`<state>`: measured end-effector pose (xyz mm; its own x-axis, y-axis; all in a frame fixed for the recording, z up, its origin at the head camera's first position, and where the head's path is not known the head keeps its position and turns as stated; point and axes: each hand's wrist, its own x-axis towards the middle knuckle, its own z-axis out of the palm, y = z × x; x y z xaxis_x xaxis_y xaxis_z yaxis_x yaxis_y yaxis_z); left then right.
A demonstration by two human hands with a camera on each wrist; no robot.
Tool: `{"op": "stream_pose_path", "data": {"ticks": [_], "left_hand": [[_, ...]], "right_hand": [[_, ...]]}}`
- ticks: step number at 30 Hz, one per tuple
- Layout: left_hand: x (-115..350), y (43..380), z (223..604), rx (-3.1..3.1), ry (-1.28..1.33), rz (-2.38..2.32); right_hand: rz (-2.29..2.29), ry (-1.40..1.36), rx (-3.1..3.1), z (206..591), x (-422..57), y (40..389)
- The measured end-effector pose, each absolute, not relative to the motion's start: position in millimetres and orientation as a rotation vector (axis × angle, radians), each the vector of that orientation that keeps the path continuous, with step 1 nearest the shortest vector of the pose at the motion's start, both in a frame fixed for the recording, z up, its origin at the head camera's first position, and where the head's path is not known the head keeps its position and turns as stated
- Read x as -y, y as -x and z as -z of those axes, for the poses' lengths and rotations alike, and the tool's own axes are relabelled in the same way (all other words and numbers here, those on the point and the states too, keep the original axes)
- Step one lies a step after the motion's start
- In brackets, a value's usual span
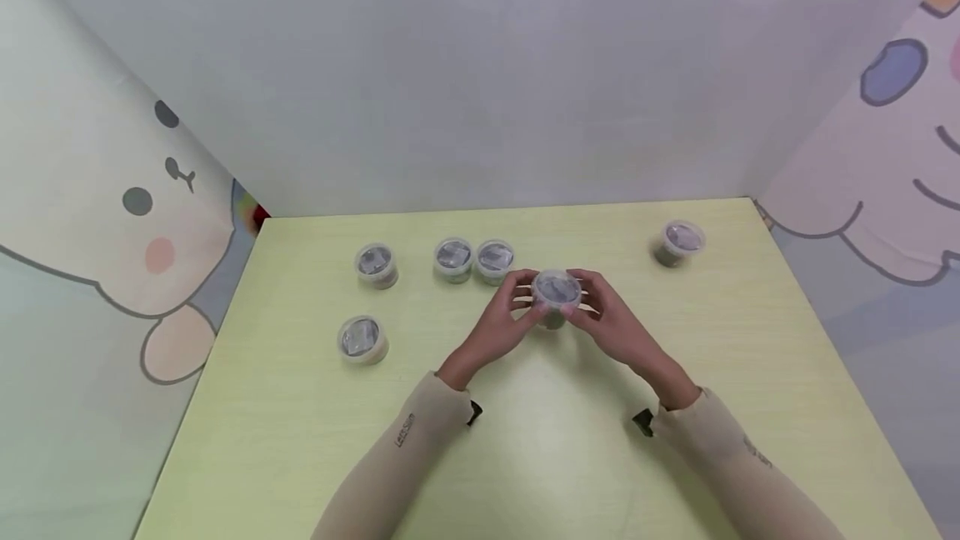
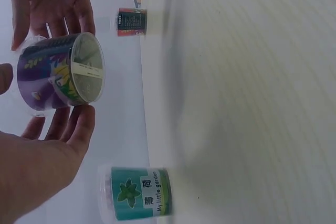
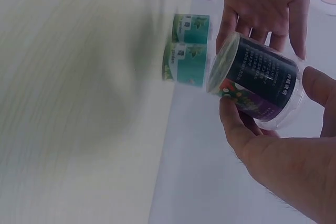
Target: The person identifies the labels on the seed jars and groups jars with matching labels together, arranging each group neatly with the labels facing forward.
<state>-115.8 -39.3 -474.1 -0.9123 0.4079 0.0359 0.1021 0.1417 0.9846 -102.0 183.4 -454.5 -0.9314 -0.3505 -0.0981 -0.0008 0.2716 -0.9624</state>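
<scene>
Both hands hold one small clear plastic cup [image 1: 557, 290] with a lid and a purple printed label. It is raised over the table and tilted, its flat base visible in the left wrist view. My left hand [image 1: 498, 322] curls around its left side, and my right hand [image 1: 613, 325] around its right side, thumbs at the near side of the rim. The label shows flowers on one face and white text on a dark panel on another in the right wrist view. Just behind my left hand stand two teal-labelled lidded cups [image 1: 495, 260] side by side.
At the left of the pale yellow table [image 1: 555, 457] stand a lidded cup [image 1: 376, 265] and, nearer, another cup [image 1: 362, 340]. A cup with a red and dark label [image 2: 131, 22] stands at the back right. Fabric walls with cartoon prints [image 1: 135, 215] border the table.
</scene>
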Motion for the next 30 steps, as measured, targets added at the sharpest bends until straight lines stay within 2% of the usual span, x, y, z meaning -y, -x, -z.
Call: {"op": "stream_pose_path", "data": {"ticks": [12,30], "left_hand": [[72.2,101.7,476.6,-2.074,-0.504,-1.84],[91.4,92.7,479.4,-2.077,-0.488,-1.854]], "right_hand": [[1.713,0.428,-2.175,455.0,-164.1,92.0],[1.716,0.486,-2.123,456.1,-142.9,90.9]]}}
